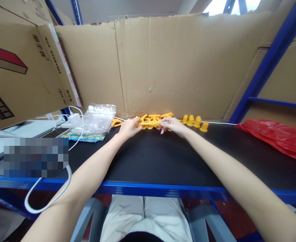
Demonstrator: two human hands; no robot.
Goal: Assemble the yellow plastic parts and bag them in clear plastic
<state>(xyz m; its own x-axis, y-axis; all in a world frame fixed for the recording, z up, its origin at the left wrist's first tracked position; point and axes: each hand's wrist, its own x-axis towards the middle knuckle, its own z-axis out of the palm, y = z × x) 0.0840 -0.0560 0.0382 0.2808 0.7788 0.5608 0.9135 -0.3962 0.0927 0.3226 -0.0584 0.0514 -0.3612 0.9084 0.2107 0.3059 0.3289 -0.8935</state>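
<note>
Both my arms reach to the far side of a black work surface (163, 158). My left hand (130, 127) is closed on the left end of a yellow plastic part (149, 123). My right hand (170, 124) pinches the same part at its right end. The part lies among a heap of similar yellow plastic pieces (154, 117) against the cardboard wall. Several small yellow bell-shaped caps (195, 121) stand in a row just right of my right hand.
A cardboard sheet (163, 64) lines the back. Clear plastic bags (97, 117) and a white charger with cable (73, 118) lie at the left. A red plastic bag (276, 139) lies at the right. Blue shelf posts (266, 67) frame the bench, with a cardboard box (16, 67) at upper left.
</note>
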